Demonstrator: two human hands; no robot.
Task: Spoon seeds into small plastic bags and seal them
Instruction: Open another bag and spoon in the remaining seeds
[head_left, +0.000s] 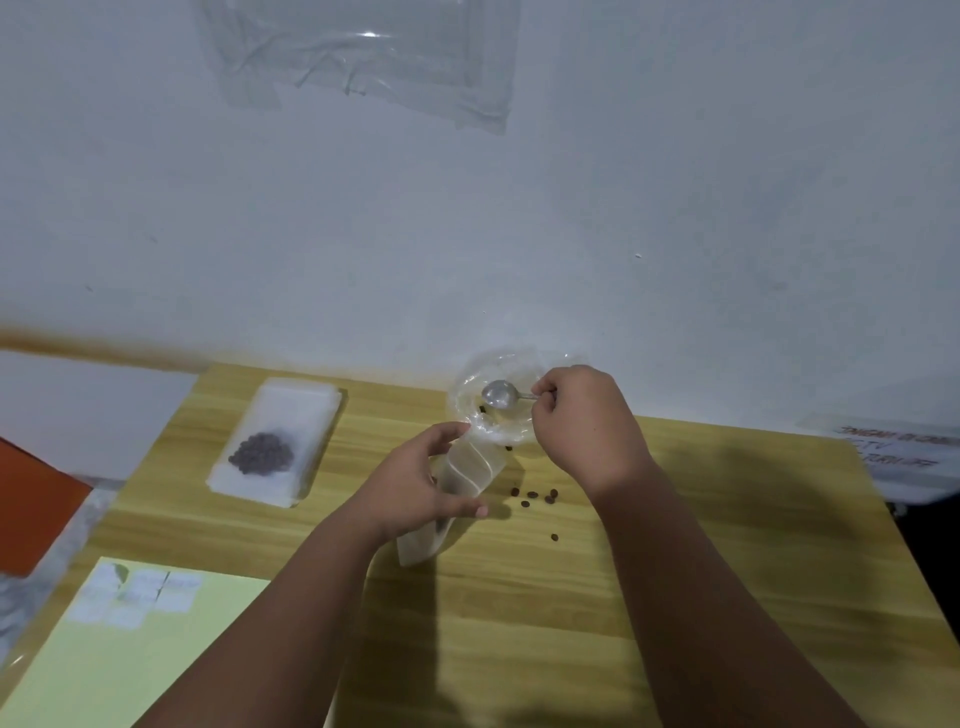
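Note:
My left hand (421, 480) holds a small clear plastic bag (467, 470) between thumb and fingers, its mouth tilted toward the back. My right hand (582, 421) grips the handle of a metal spoon (497, 393), whose bowl sits inside a larger crumpled clear plastic bag (498, 400) at the table's back edge; a few dark seeds show in it. Several loose seeds (535, 496) lie scattered on the wooden table (519, 597) just right of the small bag.
A stack of flat white bags (275, 441) with a filled seed bag on top lies at the back left. A pale yellow sheet with small white labels (130, 639) covers the front left corner. An orange object (31, 514) sits off the left edge.

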